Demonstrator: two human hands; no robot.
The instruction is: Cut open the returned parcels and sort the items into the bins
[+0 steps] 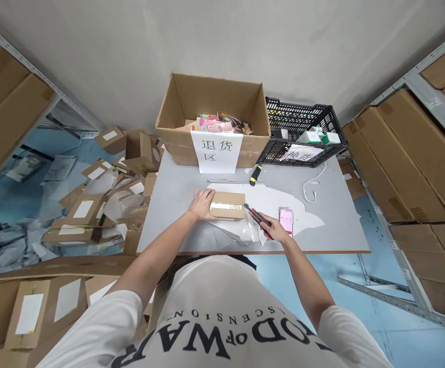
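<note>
A small brown cardboard parcel (228, 204), sealed with clear tape, lies on the grey table (333, 204). My left hand (202, 203) rests flat against the parcel's left end and holds it down. My right hand (275, 231) grips a red and black utility knife (256, 216), whose tip points at the parcel's right end. A pink card (286, 222) lies just right of my right hand. White plastic wrapping (283, 197) is spread under the parcel.
A big open carton (212, 120) with a white paper sign stands at the table's back, beside a black plastic crate (302, 134). A yellow and black tool (255, 175) and a white cord (311, 188) lie nearby. Opened boxes litter the floor on the left; shelves of cartons flank both sides.
</note>
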